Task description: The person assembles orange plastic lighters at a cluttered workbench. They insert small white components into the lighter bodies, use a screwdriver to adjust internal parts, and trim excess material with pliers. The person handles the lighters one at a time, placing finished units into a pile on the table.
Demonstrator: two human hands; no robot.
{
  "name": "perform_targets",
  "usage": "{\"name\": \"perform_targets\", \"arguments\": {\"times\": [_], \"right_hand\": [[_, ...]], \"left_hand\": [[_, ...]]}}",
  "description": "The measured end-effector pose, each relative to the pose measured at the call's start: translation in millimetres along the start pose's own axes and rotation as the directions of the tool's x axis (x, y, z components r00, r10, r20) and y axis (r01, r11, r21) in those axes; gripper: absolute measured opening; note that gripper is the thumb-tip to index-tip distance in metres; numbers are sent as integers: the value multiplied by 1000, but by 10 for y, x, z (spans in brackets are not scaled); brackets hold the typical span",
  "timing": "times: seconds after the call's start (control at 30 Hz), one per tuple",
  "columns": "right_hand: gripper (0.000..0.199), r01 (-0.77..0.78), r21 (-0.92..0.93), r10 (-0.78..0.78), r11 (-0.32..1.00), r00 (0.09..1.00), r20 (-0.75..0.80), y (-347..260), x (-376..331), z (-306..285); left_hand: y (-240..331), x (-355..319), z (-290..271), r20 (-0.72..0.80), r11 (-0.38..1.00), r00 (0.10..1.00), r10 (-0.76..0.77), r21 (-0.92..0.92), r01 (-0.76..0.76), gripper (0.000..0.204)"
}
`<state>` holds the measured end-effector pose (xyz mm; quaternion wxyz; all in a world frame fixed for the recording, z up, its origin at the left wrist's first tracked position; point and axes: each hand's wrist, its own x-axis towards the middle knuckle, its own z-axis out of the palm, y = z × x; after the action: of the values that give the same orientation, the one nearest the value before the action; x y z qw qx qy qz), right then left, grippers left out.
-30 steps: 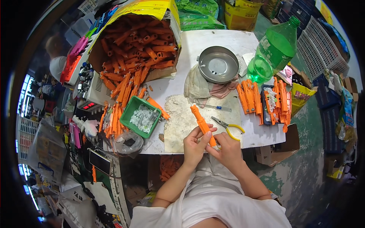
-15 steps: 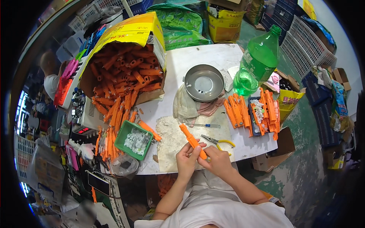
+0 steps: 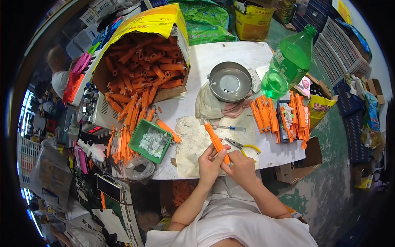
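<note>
The white bench (image 3: 214, 55) carries all items listed below, from left to right.

At the 10 o'clock position, a yellow-topped cardboard box (image 3: 164, 24) lies on its side. Loose orange plastic parts (image 3: 135, 88) spill out of it toward the bench's left edge.

Below the spill, at 8 o'clock, stands a green square tray (image 3: 135, 138) holding small white pieces (image 3: 152, 142).

At centre, a worn pale mat (image 3: 189, 148) covers the near edge of the bench.

The left hand (image 3: 209, 164) is over the mat at 6 o'clock. Its grip is closed around the lower end of an orange utility-knife body (image 3: 216, 142). The body points up and left toward 11 o'clock.

The right hand (image 3: 242, 168) is just beside the left hand. Its fingers are closed narrowly on the same lower end. Whether it pinches a separate small part cannot be determined.

Just beyond the hands lie a small screwdriver (image 3: 228, 128) and yellow-handled pliers (image 3: 242, 145). The pliers are near the right thumb, not touching it.

At 12 o'clock, a round metal bowl (image 3: 230, 81) rests on crumpled cloths (image 3: 214, 107).

At 2 o'clock stands a green plastic bottle (image 3: 290, 61). Below it, finished orange knife bodies (image 3: 263, 115) lie in a row beside a dark tray (image 3: 288, 119).
</note>
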<state>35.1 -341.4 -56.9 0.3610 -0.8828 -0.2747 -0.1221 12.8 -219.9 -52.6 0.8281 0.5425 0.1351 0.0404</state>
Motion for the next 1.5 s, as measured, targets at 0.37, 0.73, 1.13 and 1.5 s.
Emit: {"name": "perform_targets", "arguments": {"times": [0.37,0.73,1.13,1.5], "right_hand": [[28,-5,12,4,1000,1000,19,-13,-102,41],[22,-129,54,131,990,991,-22,33,-34,-14],[40,-320,-234,329,918,944,-1,693,621,-111],[39,-365,-225,383,903,923,38,645,613,-106]], "left_hand": [[-16,-77,-8,-8,1000,1000,-10,4,10,43],[-187,-115,-26,-37,955,965,261,156,-252,52],[-279,-88,-225,66,614,824,562,634,-470,33],[-322,-73,-255,71,628,837,542,628,-459,21]]}}
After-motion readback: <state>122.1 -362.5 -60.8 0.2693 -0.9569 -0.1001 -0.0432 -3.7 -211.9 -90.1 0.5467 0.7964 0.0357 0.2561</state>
